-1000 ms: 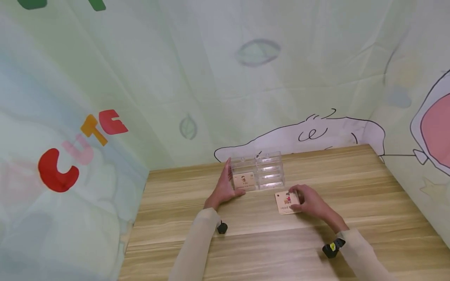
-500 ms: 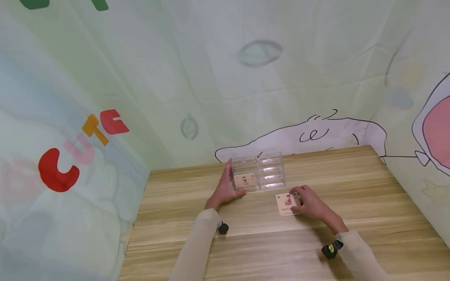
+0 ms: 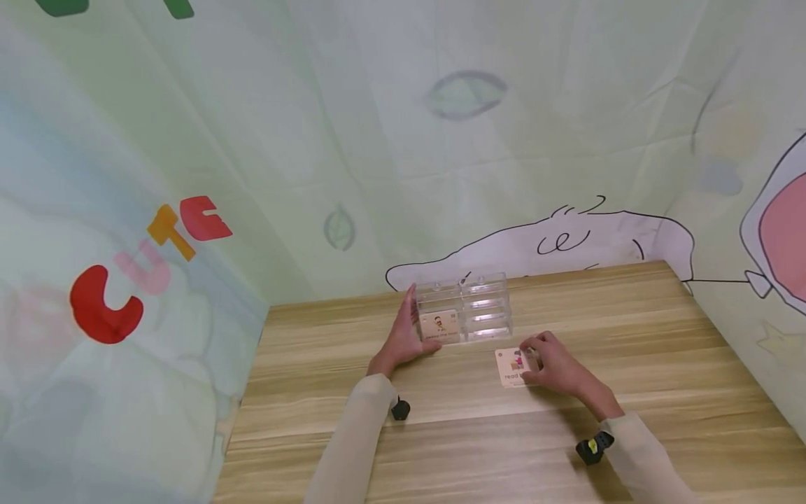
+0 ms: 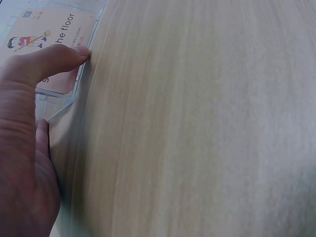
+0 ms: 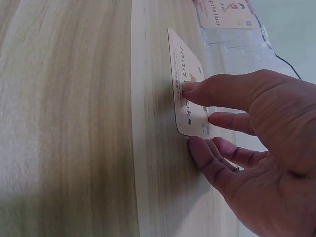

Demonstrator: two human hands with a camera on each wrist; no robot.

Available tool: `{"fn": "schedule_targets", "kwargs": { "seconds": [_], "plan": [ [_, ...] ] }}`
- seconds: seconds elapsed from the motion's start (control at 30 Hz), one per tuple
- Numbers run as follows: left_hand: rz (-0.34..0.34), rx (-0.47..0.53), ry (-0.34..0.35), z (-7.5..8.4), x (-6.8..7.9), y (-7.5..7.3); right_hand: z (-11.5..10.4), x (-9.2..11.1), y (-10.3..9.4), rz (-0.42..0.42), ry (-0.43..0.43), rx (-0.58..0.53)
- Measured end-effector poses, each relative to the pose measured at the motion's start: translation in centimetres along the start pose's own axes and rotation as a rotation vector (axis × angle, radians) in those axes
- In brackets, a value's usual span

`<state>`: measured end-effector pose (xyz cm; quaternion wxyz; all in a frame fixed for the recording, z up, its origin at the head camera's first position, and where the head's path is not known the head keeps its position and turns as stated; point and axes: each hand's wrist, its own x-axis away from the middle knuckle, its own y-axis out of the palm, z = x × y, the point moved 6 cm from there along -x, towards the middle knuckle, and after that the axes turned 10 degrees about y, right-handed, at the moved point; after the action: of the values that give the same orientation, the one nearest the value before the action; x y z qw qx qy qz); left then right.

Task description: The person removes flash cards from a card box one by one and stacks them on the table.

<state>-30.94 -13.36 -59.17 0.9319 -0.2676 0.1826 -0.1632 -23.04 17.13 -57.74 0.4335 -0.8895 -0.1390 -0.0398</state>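
Two bare hands work at a wooden table (image 3: 453, 448), each busy with a different thing. The left hand (image 3: 403, 337) holds a clear box (image 3: 486, 312) by its left end: the fingers lie along the side, and the thumb bends across the lower front, over part of a card. The hand is parted only as far as that corner of the box needs.

The box stands near the back of the table and has two columns, the right one split by several shelves. In the lower left part of the box sits the floor card (image 3: 439, 324), showing a small figure with a long-handled tool and words ending in "the floor".

In front of the box, toward its right, is the reading card (image 3: 511, 365). The right hand (image 3: 559, 365) pinches it by the right side, thumb on the printed face and fingertips at the edges, nearly closed around it. Its thumb covers some letters, leaving "read" and "oks" visible. Whether the whole card touches the table, I cannot tell.

Both arms wear pale sleeves (image 3: 349, 437). Behind, a printed cloth (image 3: 378, 140) carries the word "CUTE" and a pink balloon picture (image 3: 787, 234).
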Motion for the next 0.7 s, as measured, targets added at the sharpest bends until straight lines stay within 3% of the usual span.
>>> {"fn": "schedule_targets", "kwargs": {
  "seconds": [0.3, 0.5, 0.7],
  "plan": [
    [0.003, 0.0, -0.001, 0.0, 0.0, -0.1, -0.5, -0.2, -0.8, 0.006, -0.012, -0.038],
    [0.005, 0.002, -0.002, 0.2, 0.0, -0.2, -2.2, -1.0, -1.4, 0.044, -0.107, -0.106],
    [-0.001, 0.022, -0.015, 0.0, 0.1, -0.1, -4.5, -2.1, -1.2, 0.013, -0.211, -0.18]
  ]
}}
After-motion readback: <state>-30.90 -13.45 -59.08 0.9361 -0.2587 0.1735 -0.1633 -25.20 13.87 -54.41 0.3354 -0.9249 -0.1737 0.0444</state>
